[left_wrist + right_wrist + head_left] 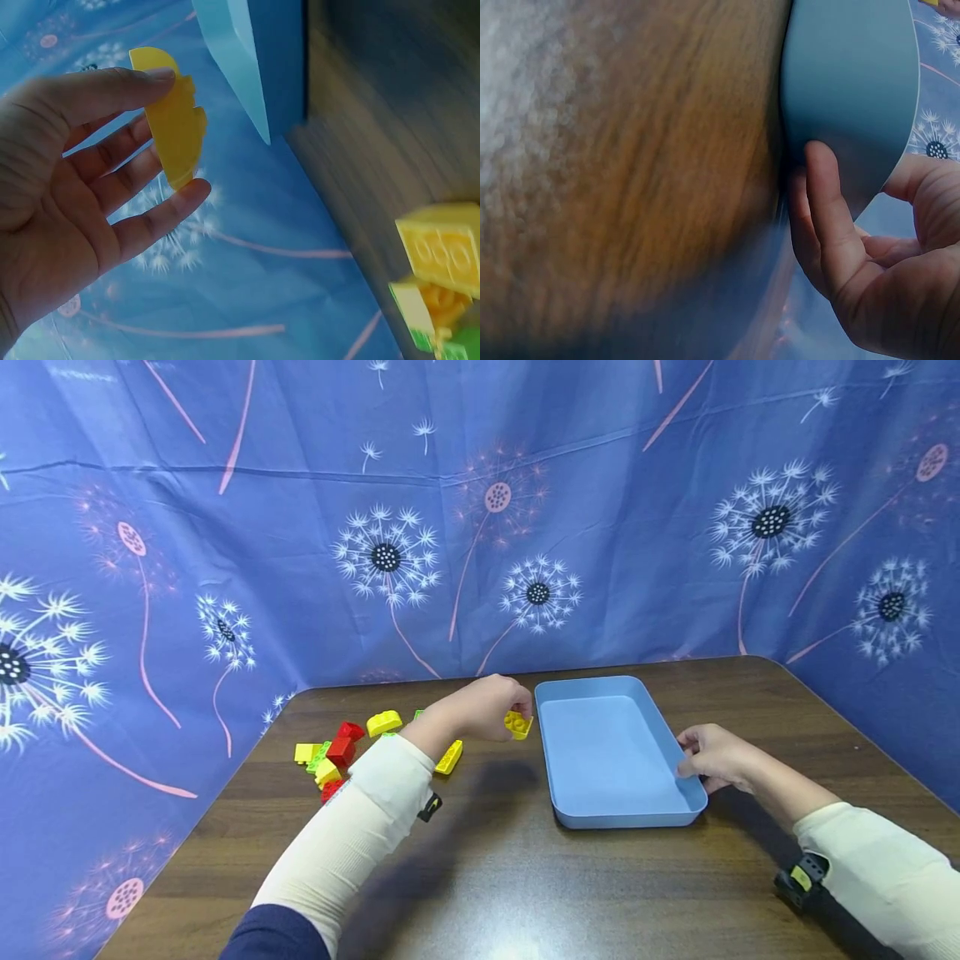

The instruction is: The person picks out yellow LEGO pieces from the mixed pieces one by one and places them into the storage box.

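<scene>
My left hand [487, 706] pinches a yellow toy building brick [517, 725], raised just left of the blue tray [600, 752]. In the left wrist view, the thumb presses one face of this rounded yellow brick [177, 139] and the fingertips lie behind and below it. On the tray's right side, my right hand [716, 756] grips the wall near the front corner. The right wrist view shows fingers [826, 180] against the outside of the tray wall [851, 82], with the thumb over the rim. Nothing lies inside the tray.
Several loose bricks lie left of the tray, among them a red brick [341, 752], a rounded yellow one [384, 722] and a long yellow one [449, 757]. My left forearm partly covers this group. A blue dandelion-print cloth [465, 527] hangs behind the wooden table [465, 893].
</scene>
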`<state>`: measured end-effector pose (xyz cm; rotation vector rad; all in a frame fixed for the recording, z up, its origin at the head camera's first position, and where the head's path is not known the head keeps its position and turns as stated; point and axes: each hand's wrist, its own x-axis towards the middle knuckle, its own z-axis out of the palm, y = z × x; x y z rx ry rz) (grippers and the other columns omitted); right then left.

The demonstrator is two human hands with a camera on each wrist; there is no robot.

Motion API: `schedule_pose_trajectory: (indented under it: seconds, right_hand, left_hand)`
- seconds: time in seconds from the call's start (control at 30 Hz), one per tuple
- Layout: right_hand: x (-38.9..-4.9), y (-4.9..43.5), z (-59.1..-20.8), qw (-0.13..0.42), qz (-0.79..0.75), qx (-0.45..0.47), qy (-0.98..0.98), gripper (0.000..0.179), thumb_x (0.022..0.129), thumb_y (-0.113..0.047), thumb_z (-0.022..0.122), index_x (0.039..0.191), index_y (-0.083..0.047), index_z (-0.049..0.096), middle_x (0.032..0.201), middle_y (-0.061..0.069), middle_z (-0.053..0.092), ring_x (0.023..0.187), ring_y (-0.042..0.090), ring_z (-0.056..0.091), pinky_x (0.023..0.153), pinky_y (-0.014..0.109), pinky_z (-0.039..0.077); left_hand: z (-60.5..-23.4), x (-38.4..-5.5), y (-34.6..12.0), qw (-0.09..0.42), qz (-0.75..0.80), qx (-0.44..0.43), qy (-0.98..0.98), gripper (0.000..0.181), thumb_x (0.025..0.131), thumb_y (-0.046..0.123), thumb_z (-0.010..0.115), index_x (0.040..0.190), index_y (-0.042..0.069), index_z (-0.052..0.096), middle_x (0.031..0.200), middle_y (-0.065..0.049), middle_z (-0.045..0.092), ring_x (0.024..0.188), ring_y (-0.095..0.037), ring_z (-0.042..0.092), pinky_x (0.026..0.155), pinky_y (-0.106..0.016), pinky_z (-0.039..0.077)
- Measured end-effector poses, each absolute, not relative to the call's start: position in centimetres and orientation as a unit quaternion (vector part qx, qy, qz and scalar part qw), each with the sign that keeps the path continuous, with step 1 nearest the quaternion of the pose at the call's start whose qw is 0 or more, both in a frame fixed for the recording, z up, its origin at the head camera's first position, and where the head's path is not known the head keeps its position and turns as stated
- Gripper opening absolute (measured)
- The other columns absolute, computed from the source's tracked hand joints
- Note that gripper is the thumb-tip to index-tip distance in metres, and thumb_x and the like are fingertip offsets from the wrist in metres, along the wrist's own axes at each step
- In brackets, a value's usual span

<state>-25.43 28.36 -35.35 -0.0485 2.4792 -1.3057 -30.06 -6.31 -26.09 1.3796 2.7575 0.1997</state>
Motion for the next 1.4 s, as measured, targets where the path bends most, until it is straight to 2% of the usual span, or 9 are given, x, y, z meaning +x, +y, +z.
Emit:
schedule_pose_trajectory:
  seconds: [0.33,0.57,0.8,1.07,1.4]
  right_hand:
    - [-25.4,28.3,-35.4,0.17,-0.461,-0.013,0.871,0.052,0.083,0.004,0.063,0.125,0.021,0.038,0.091,0.017,0.052,0.085,0.024,0.063,0.068,0.047,0.058]
    - [-25.3,28.5,-35.3,0.171,-0.47,-0.02,0.866,0.051,0.082,0.006,0.063,0.124,0.022,0.038,0.089,0.015,0.05,0.082,0.023,0.061,0.069,0.047,0.058]
    - [-25.3,28.5,-35.5,0.164,-0.475,-0.022,0.864,0.051,0.081,0.008,0.063,0.123,0.023,0.038,0.087,0.015,0.049,0.081,0.023,0.062,0.068,0.047,0.058]
    - [-25.3,28.4,-35.7,0.16,-0.472,-0.03,0.866,0.051,0.081,0.007,0.064,0.123,0.023,0.038,0.086,0.013,0.048,0.081,0.022,0.061,0.068,0.047,0.058]
    - [-25.4,28.4,-35.6,0.163,-0.472,-0.027,0.866,0.049,0.081,0.007,0.065,0.121,0.022,0.04,0.086,0.012,0.045,0.082,0.022,0.059,0.068,0.047,0.057]
  left_hand:
    - [-26.6,-30.4,-2.7,0.029,0.074,0.463,0.883,0.02,0.078,0.006,0.078,0.096,0.01,0.07,0.094,0.003,0.068,0.093,-0.013,0.06,0.086,-0.024,0.048]
    - [-27.0,-30.9,-0.8,0.036,0.089,0.467,0.879,0.021,0.079,0.009,0.079,0.097,0.01,0.07,0.097,0.004,0.068,0.096,-0.011,0.06,0.087,-0.02,0.047]
    - [-28.6,-31.3,1.3,0.044,0.08,0.475,0.876,0.022,0.078,0.011,0.081,0.097,0.011,0.07,0.096,0.005,0.068,0.093,-0.008,0.059,0.084,-0.016,0.045]
    - [-31.3,-31.2,2.3,0.073,0.065,0.463,0.881,0.021,0.076,0.012,0.083,0.093,0.013,0.069,0.091,0.007,0.066,0.087,-0.008,0.057,0.08,-0.017,0.045]
    - [-32.4,-30.7,2.6,0.069,0.023,0.472,0.879,0.017,0.079,0.013,0.081,0.092,0.012,0.07,0.086,0.005,0.064,0.079,-0.008,0.053,0.071,-0.017,0.043]
